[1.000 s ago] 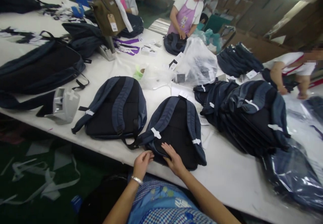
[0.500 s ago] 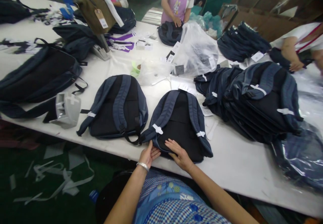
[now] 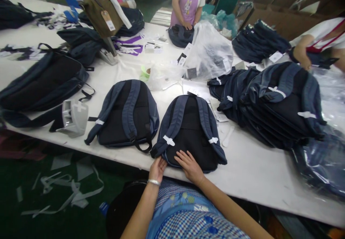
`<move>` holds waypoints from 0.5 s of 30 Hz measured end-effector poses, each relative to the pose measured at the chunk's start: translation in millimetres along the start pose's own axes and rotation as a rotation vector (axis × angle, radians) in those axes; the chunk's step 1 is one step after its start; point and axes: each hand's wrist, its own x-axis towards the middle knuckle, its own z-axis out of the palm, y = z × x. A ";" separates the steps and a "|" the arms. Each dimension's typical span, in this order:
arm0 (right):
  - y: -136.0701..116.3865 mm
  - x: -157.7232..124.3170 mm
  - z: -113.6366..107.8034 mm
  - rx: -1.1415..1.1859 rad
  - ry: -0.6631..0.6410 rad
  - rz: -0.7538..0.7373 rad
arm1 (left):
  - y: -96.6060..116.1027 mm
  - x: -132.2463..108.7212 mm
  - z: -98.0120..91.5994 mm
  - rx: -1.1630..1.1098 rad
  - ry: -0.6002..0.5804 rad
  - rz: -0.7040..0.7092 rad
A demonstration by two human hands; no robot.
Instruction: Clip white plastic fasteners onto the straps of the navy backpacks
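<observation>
In the head view a dark blue backpack (image 3: 192, 124) with a black back panel lies straps-up at the table's front edge. White bands (image 3: 169, 140) hold its shoulder straps bundled. My right hand (image 3: 190, 167) rests flat on the lower back panel with its fingers spread. At the backpack's lower left corner, my left hand (image 3: 157, 169) touches the edge, palm turned up and fingers stretched; the fingertips are partly hidden. Just to the left lies a second backpack (image 3: 114, 115), also straps-up, with one strap hanging loose toward the table edge.
A stack of backpacks (image 3: 280, 106) rises on the right, beside plastic-wrapped ones (image 3: 323, 163). A grey tape dispenser (image 3: 75, 118) and another backpack (image 3: 43, 77) lie left. Behind are a clear plastic bag (image 3: 210, 52) and a brown hanging bag (image 3: 101, 11). Co-workers (image 3: 188, 5) stand across the table.
My right hand has spread flatter on the back panel, and my left hand has shifted slightly down at the corner. The tag at the backpack's top now looks dark instead of white.
</observation>
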 end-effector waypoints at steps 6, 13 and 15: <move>-17.4 1.9 -3.7 0.013 0.034 0.042 | 33.5 -27.2 -22.7 0.253 0.138 0.224; -21.1 -22.2 -22.3 -0.056 0.203 0.193 | 23.0 -65.9 33.1 1.176 -0.523 0.862; -16.2 -35.0 -18.7 -0.080 0.187 0.226 | 8.8 -47.4 36.5 1.372 -0.613 0.941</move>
